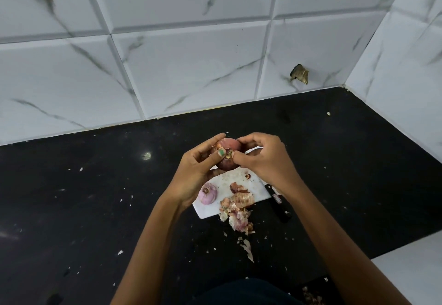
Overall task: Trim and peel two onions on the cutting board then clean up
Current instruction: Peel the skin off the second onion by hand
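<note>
My left hand (195, 169) grips a red onion (229, 145) held above the white cutting board (210, 210). My right hand (262, 155) pinches the skin at the onion's end, thumb against fingertips. A peeled pale purple onion (207, 193) lies on the board's left side. Loose papery skins (239, 203) are heaped on the board's near edge and spill onto the counter. A black-handled knife (278, 204) lies at the board's right edge, its blade hidden under my right forearm.
The black counter (95, 197) is speckled with small skin flakes. White marble-look tiles (167, 65) rise behind and to the right, meeting in a corner. A broken hole (299, 73) shows in one tile. A white surface (411, 271) lies at lower right.
</note>
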Motion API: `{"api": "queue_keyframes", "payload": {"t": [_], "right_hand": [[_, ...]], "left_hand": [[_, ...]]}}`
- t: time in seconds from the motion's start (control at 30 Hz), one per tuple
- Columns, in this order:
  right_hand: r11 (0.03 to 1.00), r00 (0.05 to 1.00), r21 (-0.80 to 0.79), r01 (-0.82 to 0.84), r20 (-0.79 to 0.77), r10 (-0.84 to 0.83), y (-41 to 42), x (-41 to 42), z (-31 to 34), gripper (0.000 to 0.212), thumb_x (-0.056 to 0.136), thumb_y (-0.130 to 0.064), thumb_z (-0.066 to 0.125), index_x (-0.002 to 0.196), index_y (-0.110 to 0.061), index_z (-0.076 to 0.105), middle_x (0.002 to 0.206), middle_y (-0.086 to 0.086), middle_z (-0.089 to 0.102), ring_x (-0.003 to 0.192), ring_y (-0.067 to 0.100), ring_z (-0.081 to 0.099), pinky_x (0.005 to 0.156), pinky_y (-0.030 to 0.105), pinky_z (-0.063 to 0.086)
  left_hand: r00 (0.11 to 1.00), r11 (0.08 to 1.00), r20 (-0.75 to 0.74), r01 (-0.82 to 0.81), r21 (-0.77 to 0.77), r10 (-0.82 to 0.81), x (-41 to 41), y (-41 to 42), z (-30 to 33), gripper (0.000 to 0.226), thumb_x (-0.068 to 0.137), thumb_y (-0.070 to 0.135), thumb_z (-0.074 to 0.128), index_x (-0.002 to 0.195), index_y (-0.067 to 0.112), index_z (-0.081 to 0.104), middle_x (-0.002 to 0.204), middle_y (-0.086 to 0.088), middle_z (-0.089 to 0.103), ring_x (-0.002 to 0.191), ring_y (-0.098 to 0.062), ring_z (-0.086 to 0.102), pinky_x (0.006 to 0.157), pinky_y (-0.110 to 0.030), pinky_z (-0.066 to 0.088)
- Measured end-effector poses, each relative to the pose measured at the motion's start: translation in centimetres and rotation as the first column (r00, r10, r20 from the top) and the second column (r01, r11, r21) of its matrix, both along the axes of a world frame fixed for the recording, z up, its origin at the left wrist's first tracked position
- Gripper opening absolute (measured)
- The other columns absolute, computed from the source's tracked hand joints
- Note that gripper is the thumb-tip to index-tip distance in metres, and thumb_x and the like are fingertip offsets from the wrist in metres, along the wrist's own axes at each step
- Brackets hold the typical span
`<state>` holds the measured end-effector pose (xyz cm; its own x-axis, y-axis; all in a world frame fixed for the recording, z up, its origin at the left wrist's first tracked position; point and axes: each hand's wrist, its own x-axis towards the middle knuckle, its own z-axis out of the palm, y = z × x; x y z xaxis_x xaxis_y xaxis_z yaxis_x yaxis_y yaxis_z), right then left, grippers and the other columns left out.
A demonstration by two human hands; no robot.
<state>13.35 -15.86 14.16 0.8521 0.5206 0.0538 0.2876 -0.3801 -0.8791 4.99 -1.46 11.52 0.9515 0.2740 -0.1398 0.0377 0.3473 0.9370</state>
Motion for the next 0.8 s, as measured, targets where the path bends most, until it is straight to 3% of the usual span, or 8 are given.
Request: {"api": "queue_keyframes", "payload": {"t": [0.17, 0.23, 0.43, 0.63, 0.8], "right_hand": [[0.993, 0.999, 0.112, 0.041, -0.039, -0.037, -0.46, 0.56, -0.18, 0.019, 0.077, -0.005, 0.067, 0.095, -0.011, 0.074, 0.079, 0.003, 0.073, 0.069, 0.015, 0.071, 0.07, 0.041, 0.06], [0.986, 0.997, 0.148, 0.072, -0.052, -0.065, -0.58, 0.63, -0.32, 0.016, 0.079, -0.003, 0.066, 0.092, -0.01, 0.074, 0.075, 0.007, 0.073, 0.065, 0.018, 0.072, 0.07, 0.044, 0.06], [0.993, 0.999, 0.116, 0.012, -0.044, -0.007, 0.19, -0.03, -0.56, 0.027, 0.077, -0.024, 0.076, 0.103, -0.019, 0.07, 0.092, -0.006, 0.071, 0.084, 0.009, 0.069, 0.077, 0.034, 0.059], [0.998, 1.0, 0.062, 0.016, 0.016, -0.017, 0.29, -0.18, -0.26, 0.026, 0.075, -0.018, 0.075, 0.101, -0.017, 0.072, 0.085, -0.013, 0.068, 0.077, 0.004, 0.067, 0.069, 0.021, 0.057], [0.999, 0.999, 0.028, -0.015, 0.037, 0.014, -0.03, 0.02, -0.09, 0.032, 0.074, -0.017, 0.074, 0.105, -0.015, 0.072, 0.088, -0.013, 0.068, 0.078, 0.003, 0.067, 0.07, 0.02, 0.057]], "left_hand": [[0.999, 0.999, -0.002, -0.051, 0.005, 0.051, 0.1, 0.06, -0.28, 0.039, 0.088, 0.021, 0.059, 0.127, 0.017, 0.062, 0.125, -0.009, 0.065, 0.11, -0.027, 0.066, 0.083, -0.035, 0.059], [0.998, 0.997, -0.004, -0.068, 0.022, 0.069, 0.14, 0.25, -0.21, 0.044, 0.083, 0.024, 0.06, 0.126, 0.018, 0.062, 0.123, -0.006, 0.066, 0.11, -0.025, 0.066, 0.083, -0.035, 0.058], [0.996, 0.993, 0.02, -0.083, 0.082, 0.082, -0.02, 0.38, 0.01, 0.046, 0.08, 0.023, 0.064, 0.126, 0.019, 0.062, 0.117, -0.004, 0.069, 0.102, -0.021, 0.069, 0.08, -0.031, 0.058], [0.995, 0.99, 0.043, -0.092, 0.106, 0.088, -0.2, 0.03, -0.13, 0.039, 0.082, 0.016, 0.066, 0.121, 0.019, 0.065, 0.113, -0.001, 0.071, 0.102, -0.02, 0.069, 0.08, -0.03, 0.058], [0.994, 0.984, 0.06, -0.097, 0.153, 0.088, -0.15, -0.32, -0.23, 0.045, 0.079, 0.018, 0.068, 0.124, 0.016, 0.064, 0.117, -0.004, 0.07, 0.106, -0.02, 0.068, 0.081, -0.03, 0.058]]}}
